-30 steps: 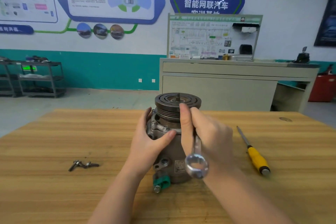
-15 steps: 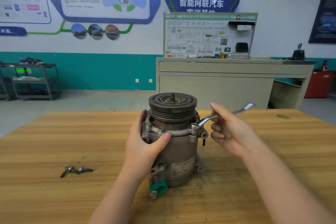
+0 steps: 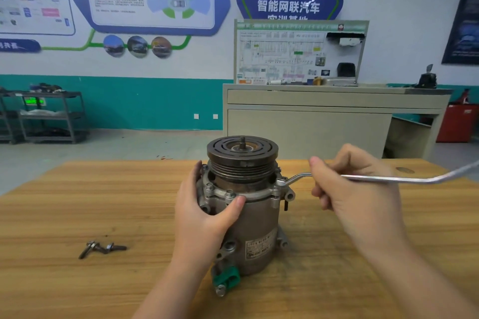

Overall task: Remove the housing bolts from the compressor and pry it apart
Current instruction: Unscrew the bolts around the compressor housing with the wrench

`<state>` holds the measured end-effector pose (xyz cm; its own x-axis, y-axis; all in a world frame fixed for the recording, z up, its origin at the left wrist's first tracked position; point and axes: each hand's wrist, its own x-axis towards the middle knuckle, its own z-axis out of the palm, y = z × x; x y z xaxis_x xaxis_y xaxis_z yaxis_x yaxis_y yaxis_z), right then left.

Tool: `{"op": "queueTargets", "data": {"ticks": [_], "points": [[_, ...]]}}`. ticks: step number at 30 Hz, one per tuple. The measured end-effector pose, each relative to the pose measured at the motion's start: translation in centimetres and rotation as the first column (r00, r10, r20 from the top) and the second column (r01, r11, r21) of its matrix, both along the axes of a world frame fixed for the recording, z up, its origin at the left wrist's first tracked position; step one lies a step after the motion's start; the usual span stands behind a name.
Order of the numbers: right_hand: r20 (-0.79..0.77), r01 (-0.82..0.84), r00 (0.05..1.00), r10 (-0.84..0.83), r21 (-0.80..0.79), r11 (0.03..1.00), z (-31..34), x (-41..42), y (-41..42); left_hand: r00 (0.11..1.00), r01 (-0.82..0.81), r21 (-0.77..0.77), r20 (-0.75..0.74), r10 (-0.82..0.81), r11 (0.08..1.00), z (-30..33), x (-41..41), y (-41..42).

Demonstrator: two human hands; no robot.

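Head view. The left hand (image 3: 204,217) wraps the upper left side of the compressor (image 3: 246,215): the thumb lies across the front just below the flange, and the other fingers curl around the far left side, gripping the housing. The forearm enters from the bottom edge.

The right hand (image 3: 360,194) is to the right of the compressor, fingers curled around the shaft of a wrench (image 3: 388,179). The index finger extends along the top of the shaft toward the compressor. The wrench runs roughly level; its left end sits on a bolt (image 3: 281,182) at the right side of the flange, and its far end reaches the right edge of the frame.

The compressor stands upright near the middle of the wooden counter (image 3: 77,215), pulley (image 3: 242,153) on top. More bolts are visible seated around the flange. A green cap (image 3: 225,278) is at its lower front.

Loose bolts (image 3: 102,248) lie on the counter, well to the left of the compressor.
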<state>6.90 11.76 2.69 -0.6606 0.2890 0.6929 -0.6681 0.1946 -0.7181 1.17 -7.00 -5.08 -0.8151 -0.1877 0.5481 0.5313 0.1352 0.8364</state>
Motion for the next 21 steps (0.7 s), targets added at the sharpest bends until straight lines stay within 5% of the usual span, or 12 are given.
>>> {"op": "queueTargets", "data": {"ticks": [8,12,14,17,19,21], "points": [[-0.202,0.297,0.946,-0.252,0.234,0.926,-1.7,0.7,-2.6,0.971,-0.238,-0.019,-0.038,0.237,0.971,0.1,1.4,1.5],[-0.339,0.486,0.869,-0.36,0.45,0.749,-1.0,1.4,-4.5,0.972,-0.234,-0.032,-0.035,0.233,0.972,0.0,1.3,1.5],[-0.216,0.413,0.909,-0.356,0.356,0.838,-1.4,1.3,-4.2,0.974,-0.223,-0.03,-0.048,0.222,0.974,0.0,1.2,1.4],[0.089,0.035,0.996,-0.031,-0.041,0.999,-1.9,0.7,-1.6,0.976,-0.215,-0.018,-0.053,0.213,0.977,0.0,1.1,1.3],[0.169,-0.313,0.91,0.379,-0.323,0.893,-1.7,-0.4,1.0,0.98,-0.194,-0.018,-0.041,0.194,0.981,0.1,1.0,1.2],[0.222,-0.52,0.709,0.669,-0.476,0.709,-1.1,-2.8,3.1,0.984,-0.174,-0.019,-0.03,0.173,0.985,0.0,1.0,1.1]]}}
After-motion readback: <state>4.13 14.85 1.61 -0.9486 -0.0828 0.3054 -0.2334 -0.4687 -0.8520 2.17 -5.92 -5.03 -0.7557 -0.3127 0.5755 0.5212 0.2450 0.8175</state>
